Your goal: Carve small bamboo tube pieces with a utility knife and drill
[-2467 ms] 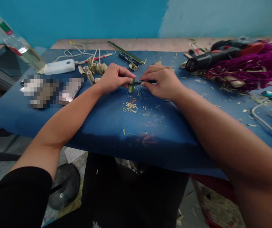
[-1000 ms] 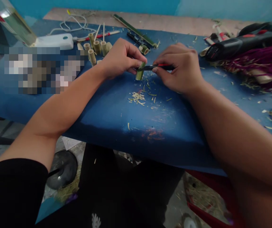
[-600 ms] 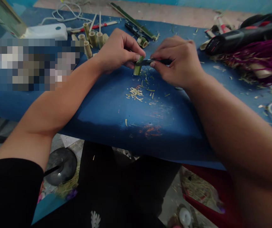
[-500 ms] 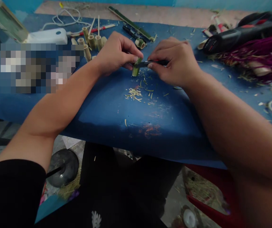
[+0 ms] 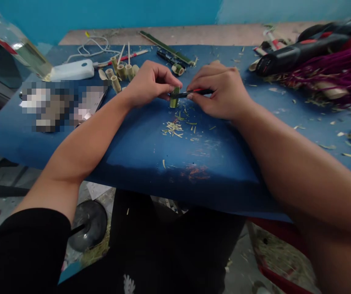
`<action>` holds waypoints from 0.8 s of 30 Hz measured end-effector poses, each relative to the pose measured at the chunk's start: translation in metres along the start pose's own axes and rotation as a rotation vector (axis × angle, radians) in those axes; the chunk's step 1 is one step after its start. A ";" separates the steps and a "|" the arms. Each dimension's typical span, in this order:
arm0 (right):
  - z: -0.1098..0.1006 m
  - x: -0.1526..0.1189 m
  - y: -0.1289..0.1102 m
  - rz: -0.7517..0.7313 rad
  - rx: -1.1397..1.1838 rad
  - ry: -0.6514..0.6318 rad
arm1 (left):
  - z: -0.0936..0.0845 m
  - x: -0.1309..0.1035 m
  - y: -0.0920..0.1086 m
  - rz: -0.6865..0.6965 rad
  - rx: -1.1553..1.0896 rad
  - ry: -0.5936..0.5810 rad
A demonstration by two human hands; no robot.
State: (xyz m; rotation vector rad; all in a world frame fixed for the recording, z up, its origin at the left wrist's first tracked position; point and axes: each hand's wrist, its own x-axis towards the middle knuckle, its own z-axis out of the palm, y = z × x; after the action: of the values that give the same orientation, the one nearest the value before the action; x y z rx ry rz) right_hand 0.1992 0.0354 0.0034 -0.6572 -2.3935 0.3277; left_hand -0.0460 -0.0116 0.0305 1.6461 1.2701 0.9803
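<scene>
My left hand pinches the top of a short green bamboo piece, which stands upright on the blue table. A thin dark knife with some red on it is closed in my right hand. Its blade lies across the bamboo piece, close to my left fingertips. Pale shavings are scattered just in front of the piece. Behind my left hand stand several cut bamboo tubes, two with thin sticks upright in them.
A bottle and white power strip are at the back left, near a phone. A long bamboo strip and black pen lie behind. On the right are a black tool and purple strands.
The view has tilted up, so the table and both hands sit lower and more wall shows. Both hands keep their holds, with the blade still against the bamboo piece.
</scene>
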 end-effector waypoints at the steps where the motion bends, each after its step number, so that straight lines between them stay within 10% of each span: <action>1: 0.001 0.000 0.000 0.009 -0.004 -0.020 | 0.001 0.000 0.001 -0.005 -0.014 0.007; 24: -0.002 0.003 -0.009 0.042 -0.064 -0.096 | 0.001 0.005 -0.009 0.075 -0.167 -0.006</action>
State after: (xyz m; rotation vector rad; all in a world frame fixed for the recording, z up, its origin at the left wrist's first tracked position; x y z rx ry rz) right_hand 0.1950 0.0290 0.0096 -0.7373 -2.4932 0.3073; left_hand -0.0468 -0.0059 0.0221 1.5755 1.0981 1.0959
